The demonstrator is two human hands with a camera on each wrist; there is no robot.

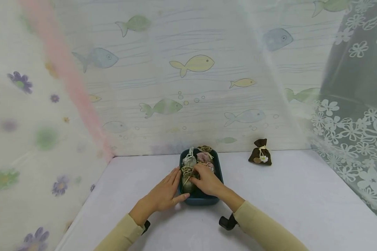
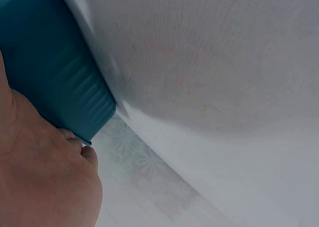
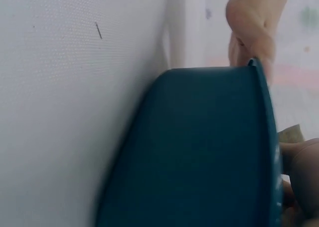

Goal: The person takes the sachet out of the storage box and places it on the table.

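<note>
A dark teal plastic basket (image 1: 201,201) holds several small drawstring pouches. Nearest its front left corner is an olive green pouch (image 1: 187,186) with a tied, ruffled neck. My right hand (image 1: 208,181) reaches over the right rim and pinches this pouch near its neck; the fingertips are partly hidden. Along the left rim lies my left hand (image 1: 164,193), fingers straight and thumb toward the front corner. The left wrist view has that hand (image 2: 47,167) against the basket's outer wall (image 2: 60,72). Behind are a pale grey-green pouch (image 1: 190,159) and pink pouches (image 1: 204,157).
A dark brown pouch (image 1: 260,155) with a white flower stands on the white tabletop (image 1: 270,202), right of the basket. Another brownish pouch top (image 1: 205,149) shows at the basket's back rim. Fish-printed sheer curtain (image 1: 188,87) hangs behind the table.
</note>
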